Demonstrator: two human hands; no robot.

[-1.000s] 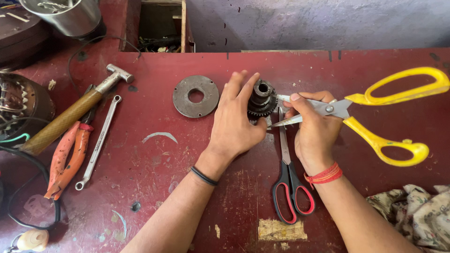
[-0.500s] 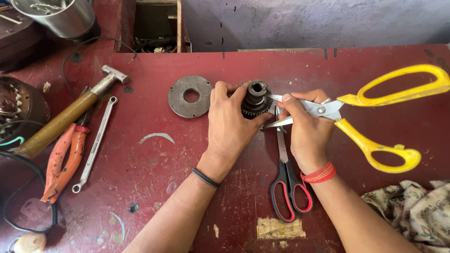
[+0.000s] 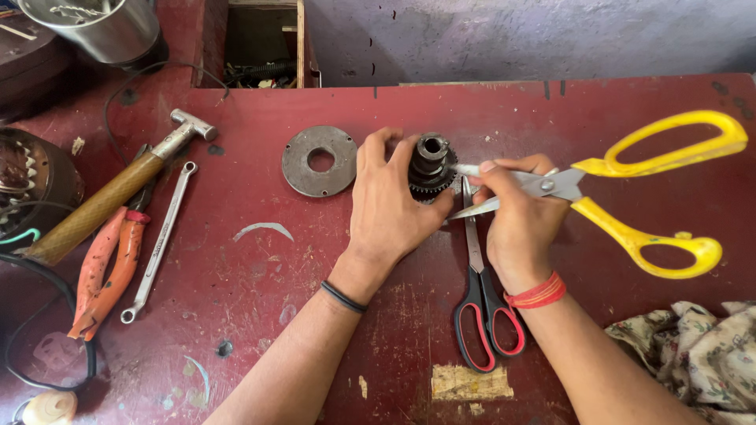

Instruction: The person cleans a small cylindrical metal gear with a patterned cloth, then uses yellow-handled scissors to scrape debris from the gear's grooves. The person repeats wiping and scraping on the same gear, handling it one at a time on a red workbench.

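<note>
The left hand [image 3: 390,208] is closed around a dark gear [image 3: 430,167] that stands upright on the red bench [image 3: 260,330], thumb and fingers pressed to its toothed side. The right hand [image 3: 520,220] grips the blades of the yellow scissors [image 3: 630,185] near the pivot, fingers clamped on the metal; the blades stand a little apart, their tips at the gear's right side, and the yellow handles stick out to the right above the bench. Just beneath them, between the two wrists, lie black scissors [image 3: 479,303] with red-lined handles, shut, points toward the gear. Left of the gear, near the left fingers, lies a flat metal disc [image 3: 319,161] with a hole. Farther left are a spanner [image 3: 157,244], orange pliers [image 3: 106,271] and a hammer [image 3: 118,189]. A patterned cloth [image 3: 697,354] sits at the lower right
</note>
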